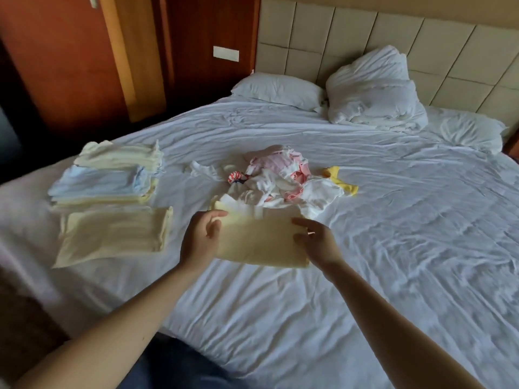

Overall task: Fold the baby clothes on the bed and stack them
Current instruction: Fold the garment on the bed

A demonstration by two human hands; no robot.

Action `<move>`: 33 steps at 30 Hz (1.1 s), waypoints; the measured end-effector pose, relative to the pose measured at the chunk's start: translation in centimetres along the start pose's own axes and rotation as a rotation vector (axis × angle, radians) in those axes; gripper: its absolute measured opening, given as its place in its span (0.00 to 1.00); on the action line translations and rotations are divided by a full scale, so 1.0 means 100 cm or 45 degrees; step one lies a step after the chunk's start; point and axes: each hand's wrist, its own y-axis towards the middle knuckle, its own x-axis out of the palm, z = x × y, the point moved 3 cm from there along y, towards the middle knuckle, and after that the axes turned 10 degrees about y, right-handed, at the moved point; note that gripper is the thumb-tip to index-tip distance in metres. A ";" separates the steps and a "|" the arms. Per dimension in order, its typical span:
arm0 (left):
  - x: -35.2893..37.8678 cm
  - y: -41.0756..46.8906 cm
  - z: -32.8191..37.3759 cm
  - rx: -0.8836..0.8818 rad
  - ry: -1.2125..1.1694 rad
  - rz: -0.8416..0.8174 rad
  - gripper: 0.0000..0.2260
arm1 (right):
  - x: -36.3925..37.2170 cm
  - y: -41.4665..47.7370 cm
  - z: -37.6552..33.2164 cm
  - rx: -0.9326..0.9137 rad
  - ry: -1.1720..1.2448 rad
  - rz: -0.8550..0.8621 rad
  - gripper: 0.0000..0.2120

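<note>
So the folded pale yellow cotton cloth (261,242) sits right between both hands, low over the rumpled white bed sheet (393,220), near the front edge of the bed. The left hand (200,237) has its thumb and curled fingers wrapped round the cloth's left edge, so that's a proper hold. The right hand (316,240) lies over the right edge with its fingers (299,221) reaching inward across the fabric. Honestly can't tell if the thumb is pinching underneath, since the back of the hand hides it.

Just behind the cloth is the messy heap of unfolded pink and white baby clothes (275,181), with a small bright yellow garment (341,183) at its right side. Off to the left are the folded pale yellow piece (112,237) and, behind it, the stack of pale blue and cream folded clothes (104,183).
</note>
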 end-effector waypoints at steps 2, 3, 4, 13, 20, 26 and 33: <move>-0.034 0.004 -0.015 -0.027 -0.003 0.082 0.13 | 0.033 0.005 -0.016 -0.040 0.024 -0.070 0.20; -0.051 0.007 -0.024 -0.045 -0.002 0.119 0.13 | 0.050 0.006 -0.024 -0.056 0.030 -0.107 0.20; -0.067 0.009 -0.033 -0.062 0.005 0.152 0.13 | 0.068 0.008 -0.033 -0.075 0.026 -0.144 0.20; -0.195 0.029 -0.127 -0.184 0.181 0.274 0.14 | 0.226 0.026 -0.088 -0.217 -0.031 -0.391 0.21; -0.250 0.062 -0.180 -0.197 0.298 0.357 0.14 | 0.318 0.062 -0.112 -0.228 -0.073 -0.466 0.21; -0.273 0.115 -0.218 -0.195 0.316 0.372 0.14 | 0.378 0.109 -0.127 -0.244 -0.069 -0.471 0.21; -0.280 0.196 -0.279 -0.229 0.368 0.349 0.14 | 0.441 0.180 -0.130 -0.236 -0.034 -0.410 0.21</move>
